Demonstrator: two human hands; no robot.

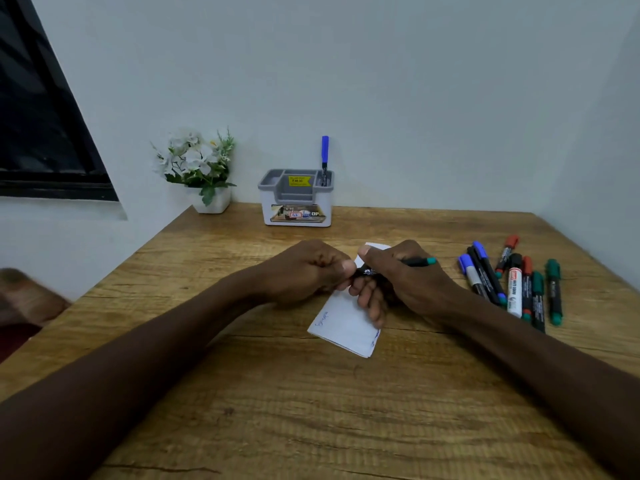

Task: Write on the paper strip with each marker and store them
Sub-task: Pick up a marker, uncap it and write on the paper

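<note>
A white paper strip [343, 323] lies on the wooden table, with blue writing near its left edge. Above it my right hand [398, 275] grips a black marker with a green end [420, 261], held level. My left hand [308, 268] is curled round the marker's other end, which its fingers hide. At the back stands a grey and white organizer [298, 199] with one blue-capped marker [325, 157] upright in its right compartment. Several more markers [512, 282] with blue, red, green and black caps lie at the right.
A small white pot of artificial white flowers [201, 171] stands at the back left corner by the wall. A dark window [41, 116] is on the left. The table's left edge [114, 271] runs diagonally, with a brown seat beyond it.
</note>
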